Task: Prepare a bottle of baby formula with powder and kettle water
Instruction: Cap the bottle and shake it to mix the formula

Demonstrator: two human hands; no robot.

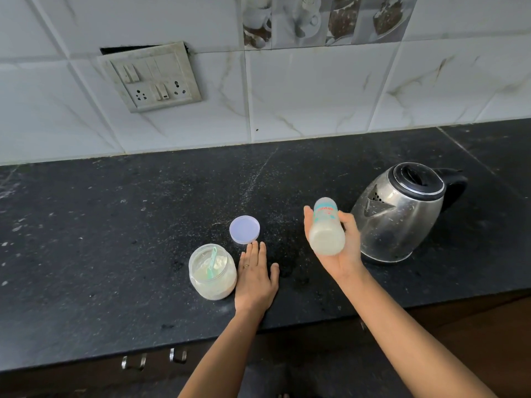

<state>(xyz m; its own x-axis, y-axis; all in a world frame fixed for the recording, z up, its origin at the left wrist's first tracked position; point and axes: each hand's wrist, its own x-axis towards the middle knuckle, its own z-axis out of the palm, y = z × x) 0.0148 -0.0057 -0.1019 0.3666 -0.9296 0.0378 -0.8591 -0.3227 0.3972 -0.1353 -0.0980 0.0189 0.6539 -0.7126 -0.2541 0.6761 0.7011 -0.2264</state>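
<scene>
My right hand (343, 248) holds a baby bottle (326, 228) above the black counter, tilted with its base toward me and its top pointing away. The bottle holds milky white liquid. My left hand (255, 278) lies flat on the counter, fingers together, beside an open jar of white powder (212, 272) with a green scoop (212, 264) standing in it. The jar's lilac lid (244, 229) lies on the counter just beyond my left fingertips. A steel kettle (402, 211) with a black lid and handle stands right of the bottle, its spout facing left.
The black stone counter (115, 239) runs along a white tiled wall with a switch and socket plate (152, 79). Its front edge lies near my forearms, with drawer handles (133, 361) below.
</scene>
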